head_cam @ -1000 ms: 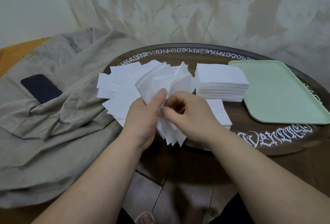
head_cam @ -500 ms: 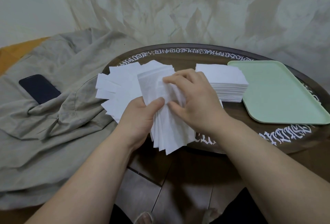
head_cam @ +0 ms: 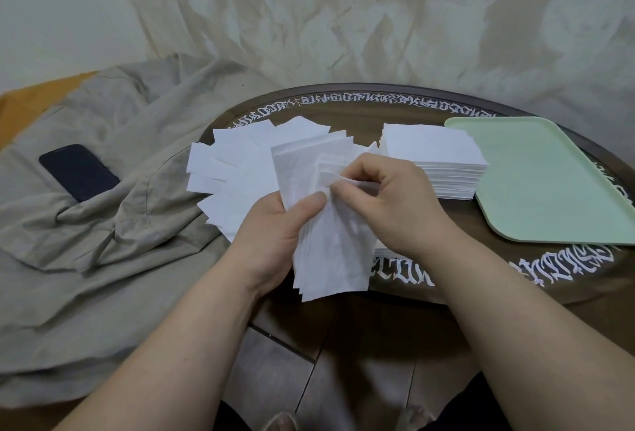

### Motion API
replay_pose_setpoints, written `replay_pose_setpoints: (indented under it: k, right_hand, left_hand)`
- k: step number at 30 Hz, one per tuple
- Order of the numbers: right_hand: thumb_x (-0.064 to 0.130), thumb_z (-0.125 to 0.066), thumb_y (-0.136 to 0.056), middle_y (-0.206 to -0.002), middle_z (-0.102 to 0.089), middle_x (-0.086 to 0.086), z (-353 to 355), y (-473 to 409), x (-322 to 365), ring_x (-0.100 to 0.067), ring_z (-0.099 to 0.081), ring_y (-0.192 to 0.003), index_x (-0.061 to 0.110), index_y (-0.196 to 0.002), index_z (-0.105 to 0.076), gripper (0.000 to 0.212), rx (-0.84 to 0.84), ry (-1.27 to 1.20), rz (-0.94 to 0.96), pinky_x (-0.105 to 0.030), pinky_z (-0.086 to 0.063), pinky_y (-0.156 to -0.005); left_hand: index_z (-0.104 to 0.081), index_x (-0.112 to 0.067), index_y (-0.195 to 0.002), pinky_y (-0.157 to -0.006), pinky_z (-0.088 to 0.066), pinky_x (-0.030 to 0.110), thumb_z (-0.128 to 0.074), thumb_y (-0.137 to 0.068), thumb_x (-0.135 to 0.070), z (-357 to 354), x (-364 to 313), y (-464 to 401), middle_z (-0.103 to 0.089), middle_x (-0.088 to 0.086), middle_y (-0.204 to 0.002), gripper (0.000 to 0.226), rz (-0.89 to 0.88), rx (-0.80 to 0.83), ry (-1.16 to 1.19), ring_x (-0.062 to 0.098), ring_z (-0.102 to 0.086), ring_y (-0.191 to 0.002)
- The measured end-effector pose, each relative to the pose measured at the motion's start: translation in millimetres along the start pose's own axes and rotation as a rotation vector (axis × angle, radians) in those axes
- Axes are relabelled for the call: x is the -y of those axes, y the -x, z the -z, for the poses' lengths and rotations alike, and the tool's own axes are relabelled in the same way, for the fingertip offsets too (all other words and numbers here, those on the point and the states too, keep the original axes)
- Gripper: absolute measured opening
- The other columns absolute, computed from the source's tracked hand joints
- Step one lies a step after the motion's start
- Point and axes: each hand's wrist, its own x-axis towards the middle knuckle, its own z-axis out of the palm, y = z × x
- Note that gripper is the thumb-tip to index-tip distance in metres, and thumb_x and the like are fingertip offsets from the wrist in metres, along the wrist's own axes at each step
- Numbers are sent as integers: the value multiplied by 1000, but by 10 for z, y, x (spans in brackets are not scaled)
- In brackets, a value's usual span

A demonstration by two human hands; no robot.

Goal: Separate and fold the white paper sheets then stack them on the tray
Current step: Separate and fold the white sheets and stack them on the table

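White paper sheets [head_cam: 330, 252], a bundle, gripped in the left hand [head_cam: 271, 241]; separating step.
Right hand [head_cam: 388, 204] pinches the top sheet; next, peel it free and fold; green tray [head_cam: 549, 183] at two o'clock holds nothing.

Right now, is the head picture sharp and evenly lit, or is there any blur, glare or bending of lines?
Head view: dim, soft, greenish light, no glare; the tray and the neat stack are sharp, as are the left hand and right hand; the round table rim bows from the wide-angle lens.
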Motion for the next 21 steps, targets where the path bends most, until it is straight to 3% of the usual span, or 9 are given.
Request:
replay_pose_setpoints:
  k: [17, 19, 21]
  right_hand:
    - [22, -74, -83, -71, -65, 14, 9, -20, -16, -6, -61, -75, 29, -66, -63, 22, -78, -88, -35, -24, -48, -69]
    - [22, -74, -82, -74, -64, 13, -1, -13, -15, -7, -59, -76, 26, -70, -65, 16, -90, -55, -16, -25, -48, -71]
    - [22, -75, -80, -82, -60, 10, -2, -15, -19, -6, -53, -78, 22, -80, -69, 6, -117, 78, 65, -17, -42, -73]
  left_hand:
    - [-80, -21, -88, -84, -55, 35, -65, -78, -21, -61, 7, 43, -75, 10, -105, 18, -15, 2, -44, 25, -71, -98]
    - [-80, -22, -87, -82, -55, 34, -66, -81, -19, -61, 8, 50, -76, 8, -102, 16, -17, -10, -76, 23, -72, -95]
    - [-78, -18, -88, -82, -53, 37, -65, -89, -14, -54, 16, 50, -76, 7, -98, 14, -21, -32, -122, 21, -72, -92]
